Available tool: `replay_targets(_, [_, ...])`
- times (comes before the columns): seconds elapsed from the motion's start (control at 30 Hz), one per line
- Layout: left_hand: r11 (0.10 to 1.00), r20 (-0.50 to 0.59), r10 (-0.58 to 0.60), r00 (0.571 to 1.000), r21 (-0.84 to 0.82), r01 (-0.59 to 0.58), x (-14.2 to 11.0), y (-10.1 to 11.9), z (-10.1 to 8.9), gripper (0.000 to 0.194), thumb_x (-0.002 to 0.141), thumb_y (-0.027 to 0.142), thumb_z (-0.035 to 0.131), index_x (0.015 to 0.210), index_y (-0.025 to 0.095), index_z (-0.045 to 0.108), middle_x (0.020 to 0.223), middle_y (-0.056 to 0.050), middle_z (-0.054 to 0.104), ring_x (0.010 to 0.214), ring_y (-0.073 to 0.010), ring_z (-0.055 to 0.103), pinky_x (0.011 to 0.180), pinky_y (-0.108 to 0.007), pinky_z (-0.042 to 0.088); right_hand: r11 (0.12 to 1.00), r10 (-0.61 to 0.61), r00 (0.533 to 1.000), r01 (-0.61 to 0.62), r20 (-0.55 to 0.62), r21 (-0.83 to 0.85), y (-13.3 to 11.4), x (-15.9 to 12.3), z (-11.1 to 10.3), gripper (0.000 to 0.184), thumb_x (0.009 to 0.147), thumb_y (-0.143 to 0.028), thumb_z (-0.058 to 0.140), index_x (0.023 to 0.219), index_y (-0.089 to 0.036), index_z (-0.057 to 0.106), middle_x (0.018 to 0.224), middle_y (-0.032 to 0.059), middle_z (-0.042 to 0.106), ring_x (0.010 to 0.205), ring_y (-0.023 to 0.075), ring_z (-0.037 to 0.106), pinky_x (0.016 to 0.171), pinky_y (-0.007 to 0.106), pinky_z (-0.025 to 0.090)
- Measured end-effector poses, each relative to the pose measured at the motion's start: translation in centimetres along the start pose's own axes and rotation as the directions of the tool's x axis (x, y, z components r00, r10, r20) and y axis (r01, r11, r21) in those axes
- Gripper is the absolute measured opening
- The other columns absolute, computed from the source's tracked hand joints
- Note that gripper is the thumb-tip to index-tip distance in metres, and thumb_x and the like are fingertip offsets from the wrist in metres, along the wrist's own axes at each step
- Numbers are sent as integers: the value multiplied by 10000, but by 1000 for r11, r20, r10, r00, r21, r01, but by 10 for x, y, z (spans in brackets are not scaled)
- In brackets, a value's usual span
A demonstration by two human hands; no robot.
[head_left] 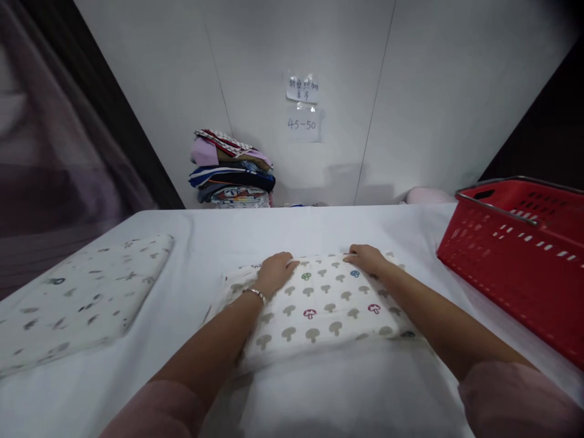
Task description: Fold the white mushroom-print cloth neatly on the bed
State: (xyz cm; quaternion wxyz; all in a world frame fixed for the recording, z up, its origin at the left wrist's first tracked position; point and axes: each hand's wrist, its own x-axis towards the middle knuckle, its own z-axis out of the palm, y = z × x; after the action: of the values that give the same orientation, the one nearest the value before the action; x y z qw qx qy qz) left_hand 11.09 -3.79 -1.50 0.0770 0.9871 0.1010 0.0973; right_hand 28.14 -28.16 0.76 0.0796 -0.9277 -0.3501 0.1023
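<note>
Mushroom cloth (322, 298) lay mid-bench, back from the far edge, print up: mostly grey mushrooms, a few green, blue and red. Left hand (275, 272) was pinching the cloth's far edge, left of its middle, thumb on the near side. Right hand (368, 260) was pinching the same edge farther right, thumb and fingers together. Bracelet (255, 295) on left wrist. Both forearms reached over the cloth, pink sleeves (513, 392) pushed up.

Second cloth (98, 292), white with small dark prints, lay flat near the left edge of the bench (194, 267), apart from the first. Red basket (506, 274), wire handle down, stood at the bench's right side. Beyond the far edge, near the left corner: clothes pile (232, 173). Two papers (305, 125) were taped to the wall (420, 91), lower one reading 45-50.
</note>
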Motion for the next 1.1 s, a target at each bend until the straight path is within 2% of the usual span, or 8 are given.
replay_targets(0.2, [1000,65,4,998,-14,-3,-6,-5,-16,344,886,457,357,903,198,583,928,-57,638,874,-196,572,737,-278,384,998,-28,999,26,-44,-54,1,-15,-10,359,798,-478,498,951,-174,614,968,103,658,860,231,590,658,270,358])
replay_targets(0.33, [996,133,-74,988,-41,80,-22,-29,-39,398,871,496,339,883,206,610,927,-55,657,862,-197,587,710,-269,392,998,-55,996,54,-76,-17,35,-26,-9,361,801,-491,467,890,-177,620,949,111,665,859,236,600,679,277,375])
replay_targets(0.43, [989,158,-127,979,-61,138,-34,-47,-55,415,860,496,333,906,214,634,947,-63,666,874,-212,595,714,-282,400,997,-43,993,49,-112,59,67,-22,-3,346,777,-519,472,801,-204,614,873,94,674,815,247,606,671,294,380])
replay_targets(0.53, [972,212,-200,957,-83,222,-44,-61,-67,398,821,505,388,913,219,649,977,-70,666,904,-233,594,736,-300,405,990,-31,991,48,-129,135,84,-13,4,287,759,-487,493,748,-222,601,821,72,676,783,244,608,660,300,384])
replay_targets(0.63, [942,221,-254,942,-163,292,-51,-70,-65,340,759,489,484,925,235,636,1030,-52,655,947,-228,582,754,-289,407,981,22,990,5,-137,193,88,-6,11,222,726,-448,522,711,-233,576,762,41,672,749,231,612,639,289,387])
replay_targets(0.77, [922,78,-344,936,-162,353,-57,-72,-44,330,765,481,472,944,236,601,931,-44,673,896,-222,593,746,-296,397,970,104,977,-58,-186,238,87,-1,19,222,707,-469,526,696,-249,554,746,21,671,745,226,618,624,284,393])
replay_targets(0.93, [926,18,-337,941,-176,335,-58,-66,-36,325,783,485,444,935,240,593,909,-35,673,890,-209,595,748,-283,392,959,198,950,-137,-244,247,87,0,28,257,669,-473,551,794,-253,595,861,50,685,817,248,627,651,308,422])
replay_targets(1.1, [911,104,-316,943,-246,332,-59,-84,-53,276,749,447,515,853,215,623,939,-29,668,918,-212,590,769,-274,415,927,294,910,-198,-290,319,83,-8,24,601,662,-420,556,1194,-142,535,1122,148,619,1030,267,579,813,317,438])
